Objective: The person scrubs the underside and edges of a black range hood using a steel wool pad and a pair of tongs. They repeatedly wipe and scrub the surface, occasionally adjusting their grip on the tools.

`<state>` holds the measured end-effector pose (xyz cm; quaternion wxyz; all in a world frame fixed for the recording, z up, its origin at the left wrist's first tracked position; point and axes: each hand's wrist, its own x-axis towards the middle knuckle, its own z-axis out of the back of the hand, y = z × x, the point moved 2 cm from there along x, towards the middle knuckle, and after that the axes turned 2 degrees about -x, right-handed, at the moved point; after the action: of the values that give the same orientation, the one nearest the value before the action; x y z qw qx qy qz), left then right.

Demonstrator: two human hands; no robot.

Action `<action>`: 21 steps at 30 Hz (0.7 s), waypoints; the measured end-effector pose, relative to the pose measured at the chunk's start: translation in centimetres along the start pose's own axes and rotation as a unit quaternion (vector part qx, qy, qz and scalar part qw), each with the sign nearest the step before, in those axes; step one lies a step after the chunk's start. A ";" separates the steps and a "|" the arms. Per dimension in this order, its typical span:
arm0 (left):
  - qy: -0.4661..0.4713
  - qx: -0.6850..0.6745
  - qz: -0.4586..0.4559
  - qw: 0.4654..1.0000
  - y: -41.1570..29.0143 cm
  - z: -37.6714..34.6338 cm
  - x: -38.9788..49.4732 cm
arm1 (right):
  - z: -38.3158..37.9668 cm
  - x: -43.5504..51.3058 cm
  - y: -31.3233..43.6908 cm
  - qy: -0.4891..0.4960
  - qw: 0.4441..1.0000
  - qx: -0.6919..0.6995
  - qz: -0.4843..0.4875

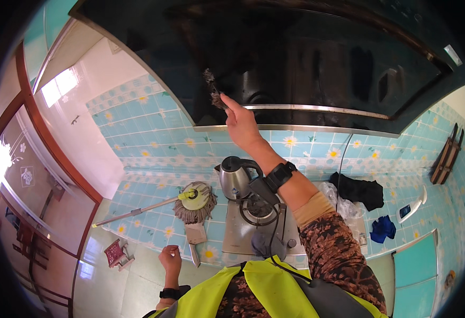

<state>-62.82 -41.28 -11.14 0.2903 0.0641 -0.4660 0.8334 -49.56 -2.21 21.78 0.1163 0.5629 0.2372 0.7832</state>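
My right hand [240, 121] reaches up to the black glass of a range hood [296, 75]. A tuft of grey-brown fuzzy scouring material [217, 100] is pinched at its fingertips, against the panel's lower left part. A similar dark tuft above it on the glass looks like its reflection. My left hand [170, 258] hangs low by the counter's front edge, fingers loosely bent, with nothing visible in it. Close to it, a cleaver [195, 238] lies on the tiled counter. The blade's top lies by a mop head [192, 200] with a pole.
A steel electric kettle [234, 181] stands behind the gas stove [236, 234]. Rightward lie a clear plastic bag [347, 208], a black cloth [361, 190], a blue cloth [382, 229] and a white device [409, 208]. A knife rack [448, 159] hangs rightmost; a small stool [117, 254] stands on the floor.
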 end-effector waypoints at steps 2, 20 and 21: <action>0.019 -0.003 0.007 1.000 -0.1 -0.7 0.0 | 0.7 0.6 0.1 0.015 1.000 -0.011 -0.008; 0.145 -0.027 -0.093 0.985 -7.3 -9.4 0.6 | 3.7 -0.8 -1.6 0.297 0.874 -0.383 0.021; 0.135 -0.028 -0.098 0.986 -7.4 -9.2 0.6 | 3.6 -1.1 -1.9 0.304 0.874 -0.379 0.018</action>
<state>-57.80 -30.58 -10.60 0.4330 -0.0118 -0.4370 0.7883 -45.94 -0.19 20.81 0.2286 0.2139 -0.0650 0.9475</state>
